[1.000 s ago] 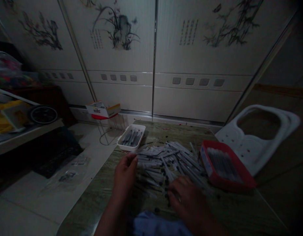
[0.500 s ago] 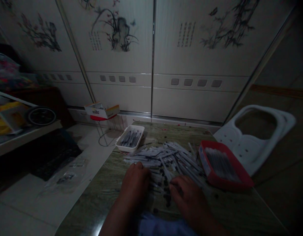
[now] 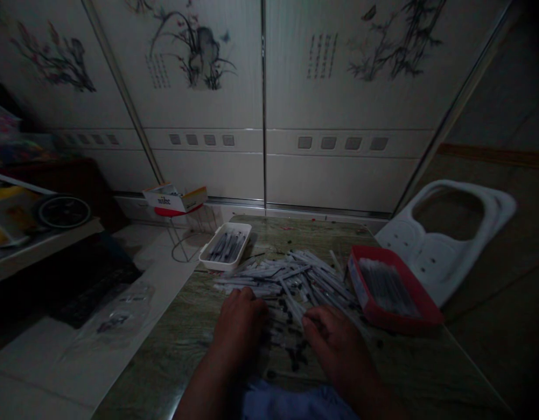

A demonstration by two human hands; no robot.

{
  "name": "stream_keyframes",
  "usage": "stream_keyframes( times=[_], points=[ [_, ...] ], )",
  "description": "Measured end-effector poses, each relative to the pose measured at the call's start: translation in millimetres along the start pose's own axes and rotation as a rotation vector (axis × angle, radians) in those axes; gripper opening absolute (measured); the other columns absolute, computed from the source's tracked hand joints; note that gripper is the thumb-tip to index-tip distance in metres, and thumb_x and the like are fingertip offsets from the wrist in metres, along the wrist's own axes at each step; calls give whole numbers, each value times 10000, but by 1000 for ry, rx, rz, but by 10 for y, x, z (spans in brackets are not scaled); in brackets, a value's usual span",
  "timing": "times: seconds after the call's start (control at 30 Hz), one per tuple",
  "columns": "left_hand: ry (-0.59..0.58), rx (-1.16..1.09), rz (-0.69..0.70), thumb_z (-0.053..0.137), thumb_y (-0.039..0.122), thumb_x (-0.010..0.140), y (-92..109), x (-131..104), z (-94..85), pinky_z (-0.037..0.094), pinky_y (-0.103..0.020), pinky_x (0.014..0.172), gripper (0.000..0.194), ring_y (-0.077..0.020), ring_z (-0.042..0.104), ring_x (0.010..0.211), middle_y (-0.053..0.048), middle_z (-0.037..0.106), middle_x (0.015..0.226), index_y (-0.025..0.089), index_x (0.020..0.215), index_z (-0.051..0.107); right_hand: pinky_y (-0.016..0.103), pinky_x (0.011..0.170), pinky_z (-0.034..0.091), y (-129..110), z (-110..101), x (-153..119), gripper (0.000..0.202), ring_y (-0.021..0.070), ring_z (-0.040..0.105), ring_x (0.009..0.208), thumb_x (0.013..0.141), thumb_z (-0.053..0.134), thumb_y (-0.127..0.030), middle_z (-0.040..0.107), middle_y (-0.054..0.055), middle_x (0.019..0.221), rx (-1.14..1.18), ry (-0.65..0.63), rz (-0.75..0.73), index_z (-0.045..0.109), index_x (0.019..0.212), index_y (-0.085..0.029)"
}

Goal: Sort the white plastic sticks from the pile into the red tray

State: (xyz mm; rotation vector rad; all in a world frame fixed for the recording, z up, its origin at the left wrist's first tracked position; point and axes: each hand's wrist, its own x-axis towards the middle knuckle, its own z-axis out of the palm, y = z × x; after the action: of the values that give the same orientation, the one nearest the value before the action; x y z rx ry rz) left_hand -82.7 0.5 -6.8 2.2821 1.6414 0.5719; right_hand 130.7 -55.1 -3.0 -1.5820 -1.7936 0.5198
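Observation:
In dim light, a loose heap of thin whitish, pen-like sticks (image 3: 291, 271) lies on the wood-patterned table (image 3: 173, 344). My left hand (image 3: 240, 321) rests at the heap's near left side with its fingers curled down. Whatever is under those fingertips is hidden. Across from it, my right hand (image 3: 335, 335) is closed, thumb and forefinger together at the near end of a pale stick (image 3: 292, 300). Whether it grips that stick I cannot make out. Small black pieces (image 3: 296, 356), perhaps caps, are scattered between my hands.
A white tray (image 3: 205, 256) with similar sticks stands behind the heap on the left. To the right is a red box (image 3: 409, 321) filled with pale sticks. A white chair (image 3: 483, 245) stands beyond it. A carton (image 3: 168, 201) sits on a red stool (image 3: 175, 212) at back left.
The whole view has shifted slightly, so things appear a little further left. Both hands stay in nearly the same places, with small finger movements.

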Motion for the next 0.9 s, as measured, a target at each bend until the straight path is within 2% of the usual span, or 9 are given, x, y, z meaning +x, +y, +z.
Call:
stream_keyframes(
  times=[0.17,0.27,0.4,0.5,0.57,0.63,0.73,0.83,0.9],
  points=[
    [-10,51,82,572,193,860,15,-6,-9,371,-369,796,167,-254,521,949,-80,607,973,264,799,711,337,807,484,-1,-32,-12,195,226,633,923,978,489,-282,690,59,942,-45,30,-43,674,940,-238],
    [6,-31,98,570,196,867,38,-8,-17,387,-383,821,167,-263,533,987,-79,615,1010,271,832,715,383,926,474,80,-4,-2,233,253,607,1082,977,496,-273,692,84,1109,-129,73,-135,676,1121,-238],
    [57,-147,144,587,238,891,85,-6,-17,410,-409,883,144,-275,541,1064,-76,628,1079,285,884,723,415,965,464,119,-13,6,310,256,603,1096,995,456,-244,698,87,1157,-224,-5,-210,663,1226,-241],
    [161,-179,164,603,287,906,114,-1,-2,399,-448,975,148,-289,508,1178,-75,603,1216,306,978,731,397,937,477,120,-61,-1,327,243,628,1043,1015,406,-232,717,87,1090,-217,-58,-146,686,1183,-236],
    [253,-193,157,612,311,909,128,6,13,384,-464,1023,211,-294,490,1223,-88,579,1279,307,1093,715,389,931,483,165,-87,4,352,240,636,1053,1024,380,-250,710,96,1121,-171,-14,-64,657,1240,-231],
    [287,-208,162,603,319,919,148,11,27,390,-461,1027,274,-290,503,1210,-101,589,1266,293,1179,684,384,923,490,247,-99,23,376,236,641,1067,1018,375,-263,700,98,1159,-115,56,-1,615,1306,-236],
    [202,-210,201,583,309,933,193,9,44,411,-440,980,237,-278,538,1136,-91,638,1166,284,1144,688,378,922,483,353,-100,59,349,231,632,1073,989,393,-223,704,79,1140,-95,57,-9,657,1216,-233],
    [117,-191,223,581,280,927,221,7,58,417,-419,934,180,-270,554,1074,-74,662,1084,280,1058,706,386,902,460,343,-96,59,283,248,613,1037,940,440,-161,705,74,1058,-216,-34,-54,685,1073,-214],
    [116,-190,212,567,261,929,204,10,66,419,-407,916,172,-266,560,1050,-69,668,1056,273,1029,707,376,845,450,285,-92,29,217,257,602,991,907,483,-145,689,71,1003,-321,-98,-64,671,993,-212]
  ],
)
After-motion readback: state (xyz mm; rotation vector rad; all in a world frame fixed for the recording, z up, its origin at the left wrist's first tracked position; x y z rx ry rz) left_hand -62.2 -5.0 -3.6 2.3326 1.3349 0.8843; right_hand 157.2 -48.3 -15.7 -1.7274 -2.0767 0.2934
